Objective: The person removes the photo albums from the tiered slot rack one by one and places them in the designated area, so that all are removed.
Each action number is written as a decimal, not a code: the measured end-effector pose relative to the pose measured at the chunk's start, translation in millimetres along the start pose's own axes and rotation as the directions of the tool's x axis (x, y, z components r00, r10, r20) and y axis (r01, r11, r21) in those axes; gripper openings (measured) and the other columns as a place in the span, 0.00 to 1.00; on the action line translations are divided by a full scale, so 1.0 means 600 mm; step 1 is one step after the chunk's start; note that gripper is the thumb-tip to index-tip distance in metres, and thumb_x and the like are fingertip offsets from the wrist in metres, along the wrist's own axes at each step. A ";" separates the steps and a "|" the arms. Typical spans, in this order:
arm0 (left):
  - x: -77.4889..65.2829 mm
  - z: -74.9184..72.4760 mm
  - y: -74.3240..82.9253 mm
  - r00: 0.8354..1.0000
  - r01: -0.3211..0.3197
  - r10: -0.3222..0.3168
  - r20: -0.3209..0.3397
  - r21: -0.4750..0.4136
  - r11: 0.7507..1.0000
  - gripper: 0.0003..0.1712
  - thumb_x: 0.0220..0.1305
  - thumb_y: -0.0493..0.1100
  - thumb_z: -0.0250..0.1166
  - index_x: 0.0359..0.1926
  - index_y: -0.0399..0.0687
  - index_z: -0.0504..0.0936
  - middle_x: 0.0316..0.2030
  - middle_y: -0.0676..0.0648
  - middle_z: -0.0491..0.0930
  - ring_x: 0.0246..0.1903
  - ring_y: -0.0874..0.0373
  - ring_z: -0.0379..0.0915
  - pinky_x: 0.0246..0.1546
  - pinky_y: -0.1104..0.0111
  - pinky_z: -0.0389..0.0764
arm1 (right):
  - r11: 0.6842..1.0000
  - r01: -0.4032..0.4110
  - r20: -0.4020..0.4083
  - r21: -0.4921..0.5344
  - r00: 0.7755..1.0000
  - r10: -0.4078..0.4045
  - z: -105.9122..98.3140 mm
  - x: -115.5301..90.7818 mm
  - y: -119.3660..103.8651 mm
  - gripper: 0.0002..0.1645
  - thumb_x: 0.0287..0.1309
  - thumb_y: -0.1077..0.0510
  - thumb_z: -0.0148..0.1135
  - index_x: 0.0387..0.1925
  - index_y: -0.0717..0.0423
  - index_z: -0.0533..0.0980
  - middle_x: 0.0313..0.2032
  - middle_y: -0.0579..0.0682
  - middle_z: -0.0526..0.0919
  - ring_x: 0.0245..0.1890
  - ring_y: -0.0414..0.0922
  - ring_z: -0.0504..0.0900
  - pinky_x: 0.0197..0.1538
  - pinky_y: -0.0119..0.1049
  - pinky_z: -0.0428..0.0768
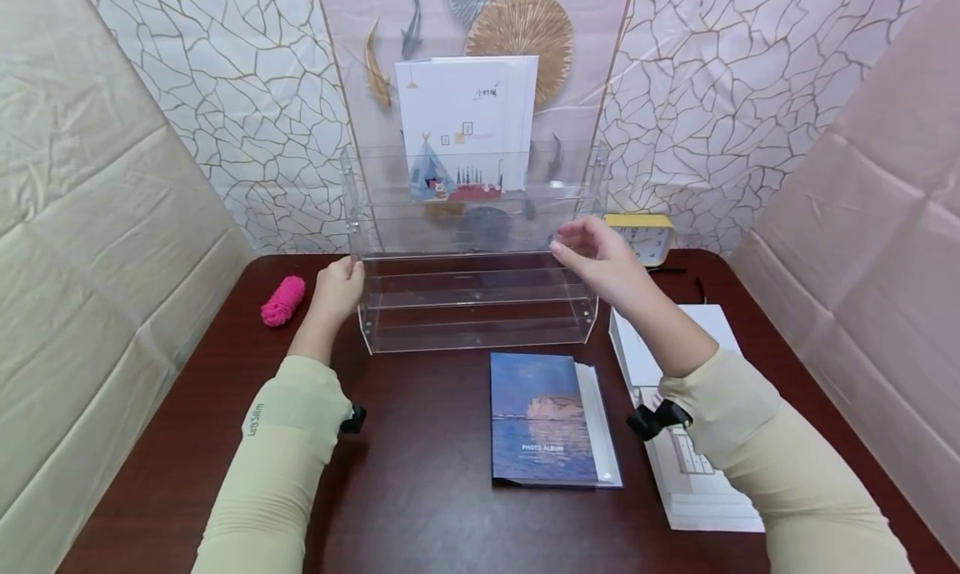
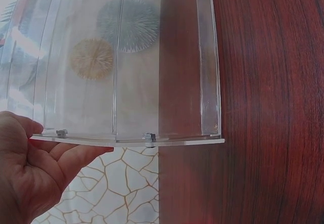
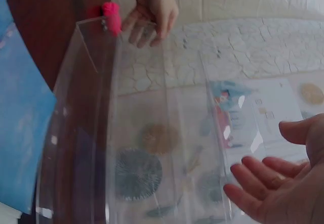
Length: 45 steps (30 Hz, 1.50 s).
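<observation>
A clear acrylic tiered rack (image 1: 472, 337) stands at the back of the dark wood table. My left hand (image 1: 337, 289) grips its left side panel; in the left wrist view the thumb lies on one face and the fingers (image 2: 76, 159) behind. My right hand (image 1: 600, 257) hovers by the rack's right part with fingers apart, and in the right wrist view the palm (image 3: 291, 198) holds nothing. Upright in the rack's top tier is a white album (image 1: 461, 112) with a tent picture. A blue photo album (image 1: 536, 416) lies flat in front of the rack.
Pink yarn (image 1: 283, 301) lies left of the rack. A yellow clock (image 1: 647, 239) stands behind my right forearm. Beneath that forearm, a stack of white albums (image 1: 712, 511) partly shows. A patterned backdrop (image 1: 697, 74) rises behind the table.
</observation>
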<state>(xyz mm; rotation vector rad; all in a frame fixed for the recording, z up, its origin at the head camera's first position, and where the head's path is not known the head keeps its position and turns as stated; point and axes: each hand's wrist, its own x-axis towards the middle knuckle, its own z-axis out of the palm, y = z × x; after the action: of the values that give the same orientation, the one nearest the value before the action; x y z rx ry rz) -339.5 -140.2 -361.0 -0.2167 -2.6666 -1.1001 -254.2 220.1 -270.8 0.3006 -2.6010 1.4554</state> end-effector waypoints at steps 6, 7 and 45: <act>0.001 0.001 -0.004 1.000 0.007 -0.007 0.006 -0.011 1.000 0.15 0.70 0.40 0.46 0.30 0.35 0.72 0.23 0.36 0.72 0.34 0.41 0.68 0.41 0.52 0.70 | 0.999 0.035 -0.024 0.034 0.999 -0.035 -0.007 0.027 -0.005 0.21 0.62 0.53 0.58 0.51 0.63 0.70 0.46 0.57 0.77 0.44 0.47 0.76 0.44 0.36 0.74; 0.001 0.001 -0.004 1.000 0.009 -0.009 0.009 -0.014 1.000 0.15 0.70 0.40 0.45 0.30 0.36 0.71 0.22 0.37 0.71 0.34 0.42 0.68 0.41 0.53 0.70 | 0.998 0.046 -0.030 0.043 0.999 -0.045 -0.009 0.031 -0.005 0.21 0.62 0.53 0.58 0.51 0.63 0.71 0.45 0.57 0.78 0.44 0.47 0.76 0.44 0.36 0.74; 0.005 0.000 -0.008 1.000 0.020 -0.020 0.014 -0.009 1.000 0.16 0.70 0.41 0.45 0.36 0.33 0.74 0.21 0.39 0.70 0.34 0.43 0.69 0.42 0.54 0.71 | 0.938 0.225 -0.339 0.262 0.932 -0.129 -0.031 0.211 -0.071 0.18 0.51 0.56 0.70 0.41 0.56 0.73 0.38 0.47 0.78 0.42 0.42 0.75 0.47 0.32 0.71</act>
<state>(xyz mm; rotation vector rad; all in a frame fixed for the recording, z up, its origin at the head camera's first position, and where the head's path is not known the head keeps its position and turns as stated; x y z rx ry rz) -343.7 -143.4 -363.4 -0.2001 -2.6821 -1.1205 -366.1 201.4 -197.4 0.2995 -2.0472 1.6699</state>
